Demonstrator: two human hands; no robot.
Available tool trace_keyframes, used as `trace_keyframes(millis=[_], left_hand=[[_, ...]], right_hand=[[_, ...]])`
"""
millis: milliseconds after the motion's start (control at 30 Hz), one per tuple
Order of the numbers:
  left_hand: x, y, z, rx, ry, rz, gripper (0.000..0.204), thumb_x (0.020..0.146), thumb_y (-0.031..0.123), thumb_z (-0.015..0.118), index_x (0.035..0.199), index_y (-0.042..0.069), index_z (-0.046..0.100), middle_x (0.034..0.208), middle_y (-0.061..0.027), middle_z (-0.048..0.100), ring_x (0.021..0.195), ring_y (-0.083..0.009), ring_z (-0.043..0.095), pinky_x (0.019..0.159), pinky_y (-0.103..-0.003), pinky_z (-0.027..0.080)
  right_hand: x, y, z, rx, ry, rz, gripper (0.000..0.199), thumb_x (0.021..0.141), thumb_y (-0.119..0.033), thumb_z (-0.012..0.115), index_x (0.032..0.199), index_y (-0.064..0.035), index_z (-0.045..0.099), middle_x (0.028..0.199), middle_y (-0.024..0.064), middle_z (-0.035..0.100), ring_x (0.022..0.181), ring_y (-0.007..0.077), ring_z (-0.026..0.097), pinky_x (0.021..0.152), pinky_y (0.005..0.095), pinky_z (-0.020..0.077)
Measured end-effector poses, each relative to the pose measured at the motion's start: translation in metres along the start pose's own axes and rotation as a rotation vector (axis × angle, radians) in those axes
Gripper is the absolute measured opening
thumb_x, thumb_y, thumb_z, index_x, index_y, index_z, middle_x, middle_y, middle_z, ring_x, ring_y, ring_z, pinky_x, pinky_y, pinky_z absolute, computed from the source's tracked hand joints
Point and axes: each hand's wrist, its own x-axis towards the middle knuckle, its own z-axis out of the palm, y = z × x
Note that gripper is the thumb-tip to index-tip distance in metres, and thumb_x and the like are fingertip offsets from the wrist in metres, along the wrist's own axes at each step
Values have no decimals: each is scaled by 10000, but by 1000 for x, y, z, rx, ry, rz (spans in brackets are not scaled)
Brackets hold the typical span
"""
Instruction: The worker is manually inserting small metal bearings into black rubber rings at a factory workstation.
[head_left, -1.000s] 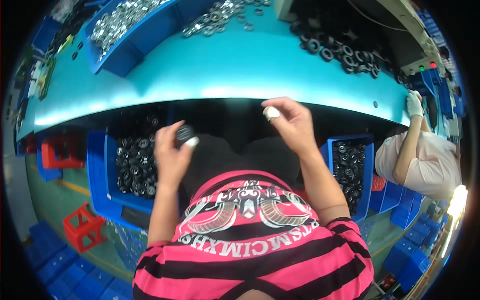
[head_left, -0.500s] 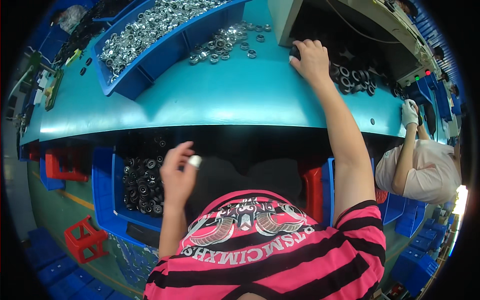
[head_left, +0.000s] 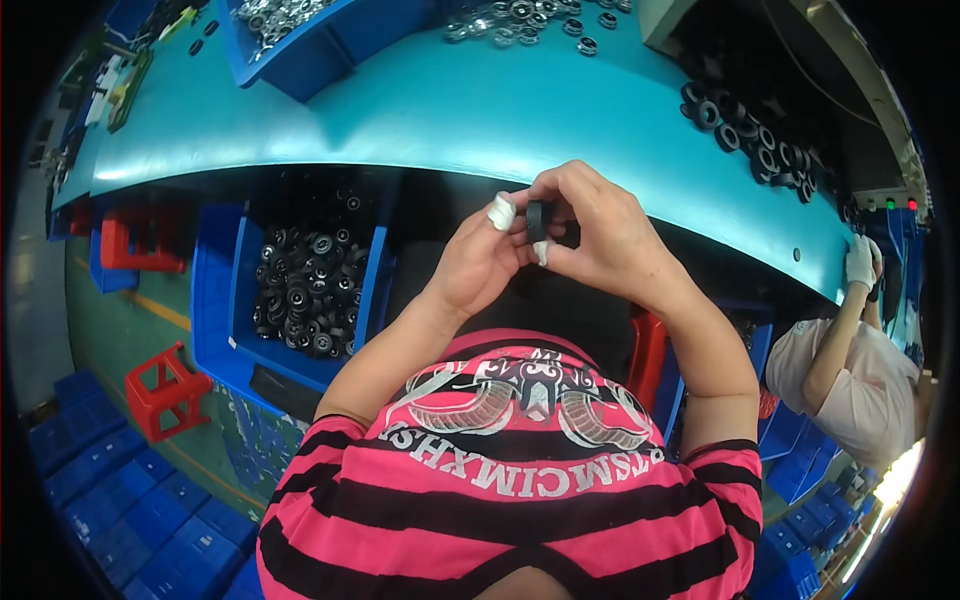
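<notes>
A black ring is held just off the near edge of the turquoise counter, on the person's side of it, and is seen nearly edge-on. It is pinched by the right grip, with the thumb below and the index finger above. The left grip is held close, its white-wrapped thumb just beside the ring; whether anything is grasped by it cannot be told. Judged by its look, the ring should be found light and fairly stiff, perhaps rubbery, not easily broken, and only mildly slippery. It is best taken by the outer rim at two opposite points, so that the hole is left uncovered. Similar loose rings are heaped on the counter's right part; black wheels are gathered in a blue bin below the counter's near edge, toward its left.
</notes>
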Motion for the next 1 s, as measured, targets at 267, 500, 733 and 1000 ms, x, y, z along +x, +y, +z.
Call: trace_keyframes(millis=[267, 500, 733, 1000], left_hand=[[-12, 6, -22, -214, -139, -16, 549, 1081, 322, 499, 1497, -27, 420, 1308, -274, 594, 959, -212, 652, 847, -353, 580], [-18, -3, -20, -284, -148, -29, 564, 1103, 351, 424, 1532, -12, 382, 1387, -340, 541, 887, -206, 626, 787, -338, 570], [-20, -8, -24, -300, -126, -58, 570, 1105, 378, 411, 1535, 6, 386, 1397, -331, 542, 860, -200, 608, 769, -335, 561], [-22, -12, -24, -316, -154, -74, 574, 1099, 390, 424, 1539, 23, 388, 1403, -320, 546, 876, -202, 598, 774, -333, 542]], right_hand=[[59, 62, -46, -184, 308, -85, 412, 837, -255, 774, 1221, -133, 689, 1121, 107, 661, 964, 248, 645, 781, 379, 555], [103, 161, -51, -691, 437, 37, 458, 915, -323, 720, 1353, -209, 650, 1246, 144, 649, 1163, 355, 574, 1031, 456, 479], [90, 155, -48, -592, 439, 67, 298, 894, -231, 741, 1171, -141, 679, 1088, 96, 688, 1016, 313, 631, 904, 438, 514], [34, 86, -32, -268, 333, 87, 324, 859, -168, 740, 1153, -47, 676, 903, 86, 641, 746, 209, 620, 717, 332, 529]])
